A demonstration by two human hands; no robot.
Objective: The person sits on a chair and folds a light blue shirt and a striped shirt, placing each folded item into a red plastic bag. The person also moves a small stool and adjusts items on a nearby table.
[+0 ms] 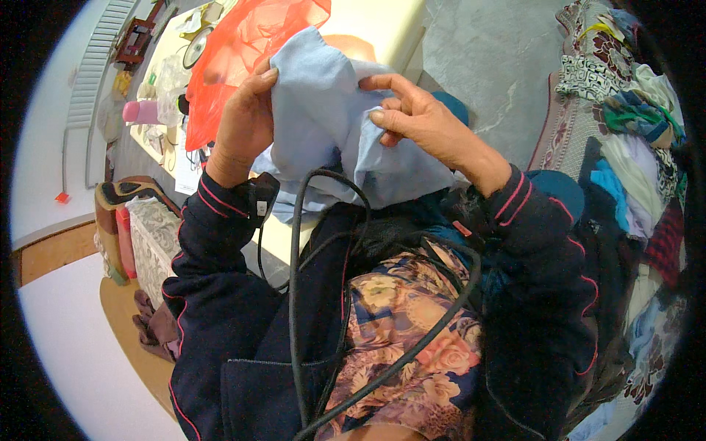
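A light blue cloth garment (314, 105) is held up before me, its lower folds draping over the table's near edge and my lap. My left hand (242, 118) grips its upper left edge, thumb on the near side. The fingers of my right hand (411, 116) pinch a fold on its right side, with the index finger stretched over the fabric. Behind the garment lies a thin red plastic bag (226, 71) on the pale yellow table (386, 27). Black cables (295, 264) loop across my front below the cloth.
On the table's left part are a pink bottle (144, 112), a clear plastic bag (174, 82), papers and small items. At the right, a patterned sofa cover (557, 132) bears a heap of mixed clothes (634, 154). A patterned upholstered seat (157, 231) stands at the left.
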